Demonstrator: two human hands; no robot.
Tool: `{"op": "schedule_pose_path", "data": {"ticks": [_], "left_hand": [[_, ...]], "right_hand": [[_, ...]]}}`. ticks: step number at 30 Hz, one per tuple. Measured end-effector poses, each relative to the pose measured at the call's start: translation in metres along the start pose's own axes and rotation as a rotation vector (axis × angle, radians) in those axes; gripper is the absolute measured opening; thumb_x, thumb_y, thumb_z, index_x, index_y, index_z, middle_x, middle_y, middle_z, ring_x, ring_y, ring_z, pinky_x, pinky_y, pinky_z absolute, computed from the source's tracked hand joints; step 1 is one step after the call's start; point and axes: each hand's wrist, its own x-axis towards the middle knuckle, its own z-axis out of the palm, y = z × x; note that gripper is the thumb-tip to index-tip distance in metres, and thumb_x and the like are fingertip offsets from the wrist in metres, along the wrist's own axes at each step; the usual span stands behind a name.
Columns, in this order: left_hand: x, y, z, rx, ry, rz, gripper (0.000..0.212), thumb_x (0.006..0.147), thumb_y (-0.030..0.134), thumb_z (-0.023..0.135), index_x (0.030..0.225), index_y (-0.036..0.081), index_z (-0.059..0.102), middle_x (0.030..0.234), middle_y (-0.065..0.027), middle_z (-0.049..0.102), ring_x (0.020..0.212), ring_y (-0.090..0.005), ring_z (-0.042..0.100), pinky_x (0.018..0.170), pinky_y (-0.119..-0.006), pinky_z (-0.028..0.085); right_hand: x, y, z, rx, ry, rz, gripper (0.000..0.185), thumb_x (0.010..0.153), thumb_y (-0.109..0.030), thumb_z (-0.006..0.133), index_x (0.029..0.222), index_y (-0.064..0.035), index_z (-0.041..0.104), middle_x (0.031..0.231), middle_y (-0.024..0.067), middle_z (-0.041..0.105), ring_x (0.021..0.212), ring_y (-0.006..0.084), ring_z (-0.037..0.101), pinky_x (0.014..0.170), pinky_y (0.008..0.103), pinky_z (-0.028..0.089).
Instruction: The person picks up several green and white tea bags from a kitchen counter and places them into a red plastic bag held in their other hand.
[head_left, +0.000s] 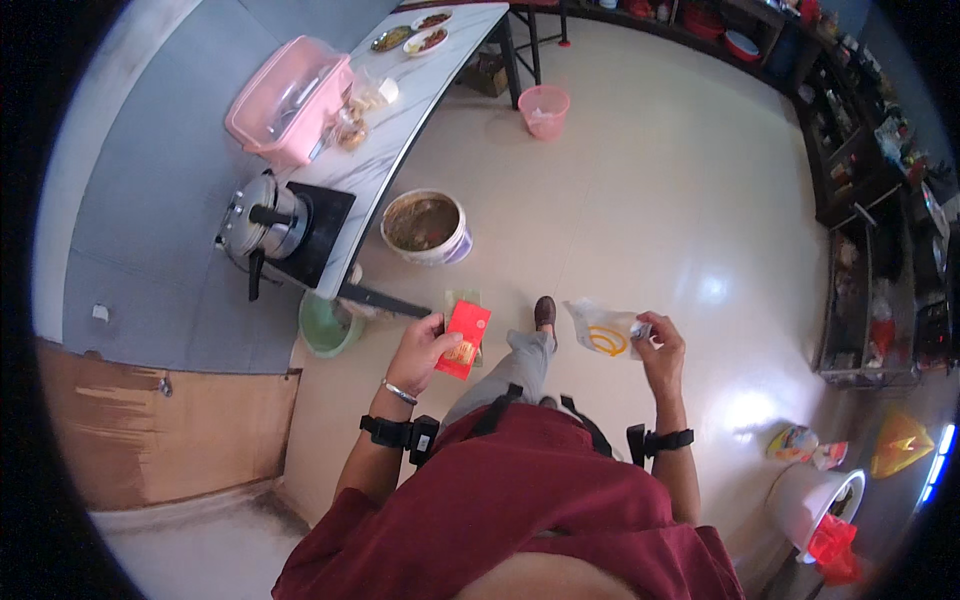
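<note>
My left hand (422, 352) holds a flat red packet with gold print (469, 330), thumb on top. A greenish flat packet (463, 296) shows from behind the red one; whether the hand grips it too is hard to tell. Out to the right, my right hand (660, 343) pinches the end of a clear plastic bag (585, 319) bearing a yellow-orange curved mark. Some whitish crumpled material (640, 330) shows between those fingers. Both hands are above the tiled floor, apart from each other.
A marble-patterned table (405, 97) carries a pressure cooker (259, 221), a pink lidded box (289, 97) and plates of food. Near it stand a white bucket (427, 259), a green basin (322, 330) and a pink basket (544, 112). Dark shelves (821, 187) line the right; a white bin (802, 499) is lower right.
</note>
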Motion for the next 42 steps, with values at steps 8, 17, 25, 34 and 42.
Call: {"op": "schedule_pose_path", "data": {"ticks": [8,17,25,34,42], "left_hand": [[0.188,0.032,0.014,-0.136,-0.072,0.089,0.024,0.087,-0.001,0.058,0.110,-0.005,0.059,0.100,-0.0096,0.067,0.089,-0.0161,0.067,0.080,-0.030,0.054],[0.344,0.111,0.034,-0.387,0.008,0.153,0.018,0.088,0.001,0.059,0.105,-0.004,0.061,0.095,-0.0085,0.066,0.085,-0.0155,0.066,0.078,-0.030,0.054],[0.394,0.133,0.001,-0.314,0.199,0.145,0.023,0.088,-0.002,0.058,0.110,-0.002,0.062,0.100,-0.0062,0.066,0.090,-0.0143,0.065,0.083,-0.030,0.054],[0.521,0.187,-0.005,-0.309,0.468,0.073,0.021,0.090,-0.002,0.056,0.110,-0.005,0.061,0.099,-0.0073,0.065,0.086,-0.0146,0.064,0.078,-0.029,0.054],[0.593,0.253,0.002,0.114,0.627,-0.322,0.021,0.087,0.001,0.062,0.108,-0.004,0.063,0.098,-0.0049,0.066,0.085,-0.0106,0.062,0.077,-0.026,0.051]], "right_hand": [[0.147,-0.010,-0.004,-0.509,0.006,-0.293,0.025,0.070,0.006,0.060,0.090,-0.0097,0.061,0.086,0.0043,0.062,0.086,0.0254,0.058,0.077,0.0403,0.040],[0.337,-0.014,0.002,-0.573,-0.027,-0.204,0.026,0.072,-0.001,0.066,0.097,-0.0041,0.060,0.085,0.0130,0.063,0.068,0.0286,0.060,0.065,0.0395,0.050],[0.495,0.013,0.071,-0.463,-0.013,-0.231,0.032,0.075,-0.002,0.065,0.106,-0.0025,0.060,0.098,0.0179,0.065,0.088,0.0365,0.064,0.076,0.0416,0.052],[0.743,0.087,0.174,-0.496,-0.099,-0.333,0.048,0.073,-0.004,0.067,0.119,-0.0025,0.053,0.106,0.0189,0.060,0.097,0.0386,0.059,0.082,0.0439,0.051],[0.903,0.187,0.308,-0.605,-0.268,-0.210,0.057,0.071,-0.008,0.069,0.124,-0.0045,0.049,0.102,0.0178,0.057,0.094,0.0369,0.058,0.078,0.0458,0.051]]}}
